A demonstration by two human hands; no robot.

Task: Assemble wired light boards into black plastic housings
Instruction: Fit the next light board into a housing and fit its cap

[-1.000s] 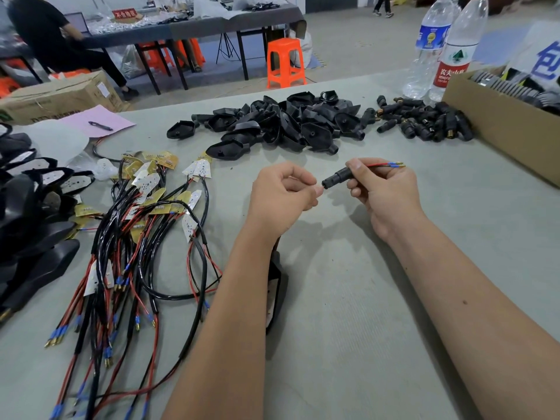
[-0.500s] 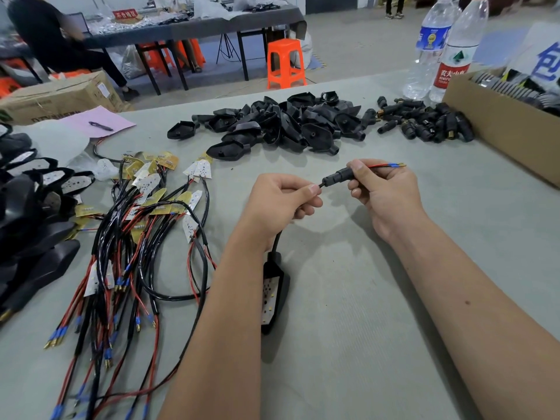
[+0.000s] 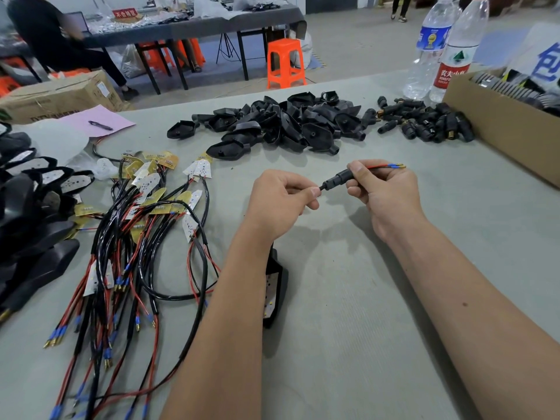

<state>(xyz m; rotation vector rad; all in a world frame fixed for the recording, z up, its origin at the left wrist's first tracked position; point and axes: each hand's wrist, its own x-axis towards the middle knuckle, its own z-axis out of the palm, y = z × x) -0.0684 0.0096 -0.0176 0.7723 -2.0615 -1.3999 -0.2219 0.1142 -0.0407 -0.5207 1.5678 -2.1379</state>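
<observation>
Housing (image 3: 274,294) with a pale light board seated in it is lying on the grey table (image 3: 378,344), partly hidden behind the left forearm; its black lead is running up behind the wrist toward the left hand (image 3: 280,200). That hand is curling its fingers, with thumb and forefinger pinching the thin lead right at the narrow end of a black connector sleeve (image 3: 338,180). The right hand (image 3: 386,194) is gripping the wider end of the same sleeve between thumb and fingers, and red wires with blue-sleeved gold tips (image 3: 391,166) are sticking out past it, away from the housing. Both hands are hovering above the table just beyond the housing, close together with only the sleeve between them.

To the left of the housing, a tangle of wired light boards (image 3: 142,237) is spreading across the table, black and red leads trailing toward the near edge. Farther left, assembled black units (image 3: 33,225) are piling up at the table's edge. Beyond the hands, well apart from the housing, a heap of empty black housings (image 3: 278,124) is sitting, with a smaller pile of black connector sleeves (image 3: 424,122) beside it. A cardboard box (image 3: 500,125) and two water bottles (image 3: 439,47) are standing past that pile, at the far right.
</observation>
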